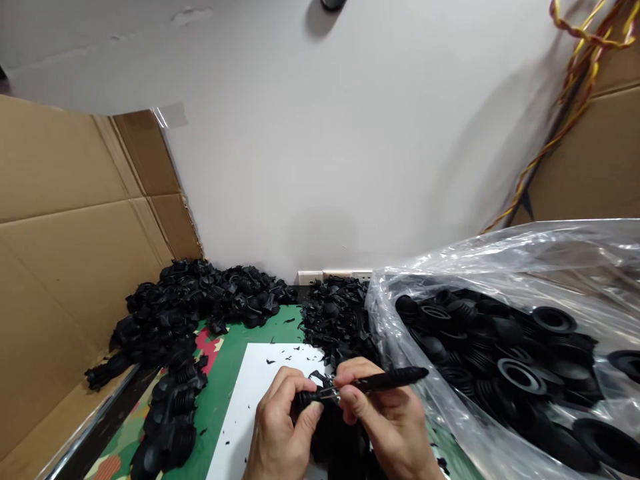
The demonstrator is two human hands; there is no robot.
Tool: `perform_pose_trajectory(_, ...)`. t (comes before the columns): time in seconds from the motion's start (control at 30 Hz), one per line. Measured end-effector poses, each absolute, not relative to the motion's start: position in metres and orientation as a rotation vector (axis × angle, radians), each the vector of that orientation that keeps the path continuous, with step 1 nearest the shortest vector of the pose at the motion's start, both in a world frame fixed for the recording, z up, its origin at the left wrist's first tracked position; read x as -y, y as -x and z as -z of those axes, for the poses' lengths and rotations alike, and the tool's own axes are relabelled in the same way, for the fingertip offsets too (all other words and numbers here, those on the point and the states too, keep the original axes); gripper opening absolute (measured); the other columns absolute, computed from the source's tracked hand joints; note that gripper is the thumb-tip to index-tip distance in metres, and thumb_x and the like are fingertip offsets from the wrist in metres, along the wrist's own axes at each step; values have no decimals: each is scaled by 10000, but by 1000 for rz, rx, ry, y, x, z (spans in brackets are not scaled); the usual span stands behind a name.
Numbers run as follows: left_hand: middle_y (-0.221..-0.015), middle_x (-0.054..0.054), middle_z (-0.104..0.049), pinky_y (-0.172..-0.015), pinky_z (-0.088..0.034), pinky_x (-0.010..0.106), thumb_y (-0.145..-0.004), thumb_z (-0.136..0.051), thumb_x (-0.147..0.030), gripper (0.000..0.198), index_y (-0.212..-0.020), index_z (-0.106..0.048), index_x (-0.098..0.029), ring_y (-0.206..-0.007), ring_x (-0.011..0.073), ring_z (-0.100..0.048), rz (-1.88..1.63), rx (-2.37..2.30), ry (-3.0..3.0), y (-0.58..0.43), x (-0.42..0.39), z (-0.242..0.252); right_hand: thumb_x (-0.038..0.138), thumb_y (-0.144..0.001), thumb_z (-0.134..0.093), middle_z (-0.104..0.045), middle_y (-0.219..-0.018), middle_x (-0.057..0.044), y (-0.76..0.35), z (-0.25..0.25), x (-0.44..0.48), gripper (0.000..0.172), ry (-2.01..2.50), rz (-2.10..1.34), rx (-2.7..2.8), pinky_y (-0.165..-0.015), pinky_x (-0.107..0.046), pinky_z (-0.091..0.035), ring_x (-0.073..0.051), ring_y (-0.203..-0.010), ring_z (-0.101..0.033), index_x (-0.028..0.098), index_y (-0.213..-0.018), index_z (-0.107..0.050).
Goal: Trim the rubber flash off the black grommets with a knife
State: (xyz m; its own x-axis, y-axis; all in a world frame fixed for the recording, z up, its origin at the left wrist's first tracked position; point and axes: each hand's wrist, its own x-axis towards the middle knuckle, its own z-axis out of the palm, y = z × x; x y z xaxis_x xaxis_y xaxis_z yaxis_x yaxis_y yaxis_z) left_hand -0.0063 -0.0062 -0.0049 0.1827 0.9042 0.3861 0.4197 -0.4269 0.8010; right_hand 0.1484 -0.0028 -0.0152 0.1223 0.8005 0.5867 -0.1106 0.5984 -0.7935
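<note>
My left hand (pixel 285 423) is closed round a small black rubber part (pixel 306 399), pinched between thumb and fingers. In my right hand (pixel 385 420) is a slim tool with a black handle (pixel 395 379) and a thin metal tip. That tip touches or lies right at the rubber part; its exact kind is hard to make out. Below the hands is more black material (pixel 337 437), partly hidden by them. A white sheet (pixel 240 400) lies under the hands, with small black scraps scattered over it.
A pile of black rubber parts (pixel 200 300) runs along the back and left. Behind my hands rises a heap of black scraps (pixel 335 310). At right, a clear plastic bag (pixel 390 320) holds several black bellows-like parts (pixel 520 377). Cardboard (pixel 65 253) stands at left.
</note>
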Motion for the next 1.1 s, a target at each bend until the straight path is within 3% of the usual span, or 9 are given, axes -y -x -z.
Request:
perform_pose_trajectory(0.3,-786,28,-567,-640,-448,272,-804,-575,-152,50,-809,-587,-201,-729,186,-560,-1175,-1243,-1996,7,6,7,192,-828,-599,-618,-764,-19,-145,16,4,68,664,-636,1398,-490,-233,-469,-131,-575,-594,220,-859,-653)
perform_pose_trajectory(0.43,-766,28,-570,-626,-452,270,-804,-593,-189,13,-797,-591,-200,-711,186,-561,-1179,-1265,-2019,6,6,7,251,-832,-599,-611,-750,-21,-142,17,6,78,664,-661,1383,-449,-222,-428,-99,-487,-527,200,-823,-657)
perform_pose_trajectory(0.6,-787,34,-580,-630,-466,277,-809,-541,-148,74,-821,-586,-206,-725,189,-578,-1168,-1257,-2094,7,6,9,463,-791,-613,-481,-459,43,-138,13,6,331,851,-1185,1118,-394,-205,-334,-92,-382,-450,155,-670,-599)
perform_pose_trajectory(0.7,-782,26,-581,-637,-471,279,-794,-529,-117,108,-819,-583,-207,-726,186,-581,-1200,-1278,-2098,8,5,8,543,-740,-633,-422,-395,71,-140,9,4,414,850,-1423,962,-396,-201,-298,-77,-345,-403,144,-642,-581)
perform_pose_trajectory(1.1,-798,28,-582,-638,-473,279,-802,-530,-121,98,-829,-576,-203,-743,185,-581,-1235,-1267,-2094,8,4,6,481,-782,-615,-540,-534,14,-145,12,5,320,833,-1081,1129,-418,-221,-370,-118,-446,-492,164,-736,-609)
